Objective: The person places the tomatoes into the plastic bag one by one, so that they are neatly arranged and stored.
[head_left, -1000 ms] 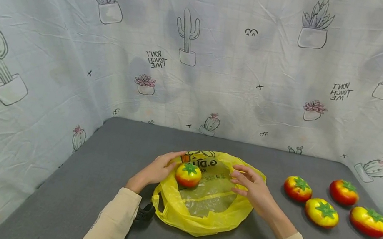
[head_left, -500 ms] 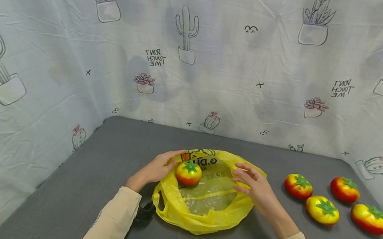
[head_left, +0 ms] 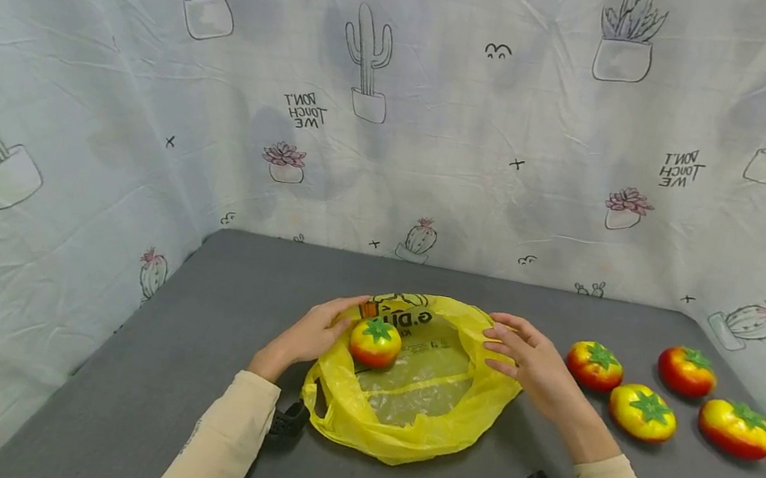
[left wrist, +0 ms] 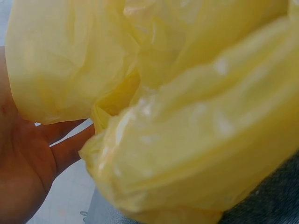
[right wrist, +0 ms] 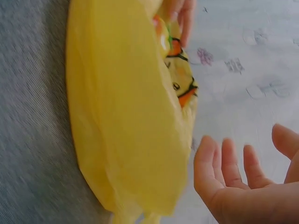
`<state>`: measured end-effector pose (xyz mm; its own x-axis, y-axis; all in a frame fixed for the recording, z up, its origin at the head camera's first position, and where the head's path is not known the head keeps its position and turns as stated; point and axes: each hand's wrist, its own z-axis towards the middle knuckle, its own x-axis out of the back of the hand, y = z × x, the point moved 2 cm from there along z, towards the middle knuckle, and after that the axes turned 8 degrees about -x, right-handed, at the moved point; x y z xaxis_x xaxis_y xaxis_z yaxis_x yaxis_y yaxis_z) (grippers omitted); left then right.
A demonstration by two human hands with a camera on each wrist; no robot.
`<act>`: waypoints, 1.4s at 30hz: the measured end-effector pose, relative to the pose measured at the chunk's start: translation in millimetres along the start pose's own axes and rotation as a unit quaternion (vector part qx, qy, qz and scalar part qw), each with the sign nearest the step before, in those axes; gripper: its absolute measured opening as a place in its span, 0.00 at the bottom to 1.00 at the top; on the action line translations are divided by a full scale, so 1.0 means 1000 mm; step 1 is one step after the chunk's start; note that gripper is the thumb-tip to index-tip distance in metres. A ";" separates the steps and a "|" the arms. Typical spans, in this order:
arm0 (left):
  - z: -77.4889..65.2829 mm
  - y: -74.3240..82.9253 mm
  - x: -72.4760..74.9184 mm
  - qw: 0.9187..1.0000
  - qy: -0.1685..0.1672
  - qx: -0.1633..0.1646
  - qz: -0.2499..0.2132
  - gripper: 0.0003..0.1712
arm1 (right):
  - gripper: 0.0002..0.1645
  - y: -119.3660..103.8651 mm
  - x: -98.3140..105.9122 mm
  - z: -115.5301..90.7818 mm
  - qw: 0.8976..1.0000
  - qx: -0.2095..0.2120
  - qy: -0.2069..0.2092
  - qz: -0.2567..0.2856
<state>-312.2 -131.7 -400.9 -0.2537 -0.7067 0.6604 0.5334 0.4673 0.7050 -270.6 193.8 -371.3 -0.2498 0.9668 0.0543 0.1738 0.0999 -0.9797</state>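
Note:
A yellow plastic bag lies with its mouth spread wide, facing up. Inside it, at the left, sits a red-and-yellow toy tomato with a green star-shaped top. My left hand rests at the bag's left rim beside this tomato, its fingers fairly straight. In the left wrist view, the yellow plastic covers part of that hand. At the right rim, my right hand holds nothing. Its fingers are loosely bent and apart from the plastic in the right wrist view, where the hand shows beside the bag.
Several more toy tomatoes stand on the grey table to the right: a near one, a left one, a far one and a right one. A cactus-printed curtain hangs behind and at both sides.
My right hand has shifted slightly right, from over the bag's mouth to its right rim. My left hand and the tomato in the bag have stayed nearly in place; the view has tilted a little.

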 end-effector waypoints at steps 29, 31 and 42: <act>-0.001 0.002 0.003 1.000 0.001 -0.018 0.008 0.27 | 0.15 -0.015 0.053 -0.012 0.998 0.031 -0.034 0.037; -0.001 0.001 0.003 1.000 0.001 -0.017 0.007 0.27 | 0.15 -0.016 0.056 -0.012 0.998 0.033 -0.034 0.040; -0.001 0.001 0.004 1.000 -0.004 -0.007 0.000 0.27 | 0.13 -0.019 0.069 -0.018 0.997 0.041 -0.020 0.057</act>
<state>-312.3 -134.3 -398.2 -0.2593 -0.7023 0.6629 0.5442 0.4608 0.7011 -274.5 262.9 -345.4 -0.2711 0.9604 -0.0651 0.1248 -0.0320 -0.9917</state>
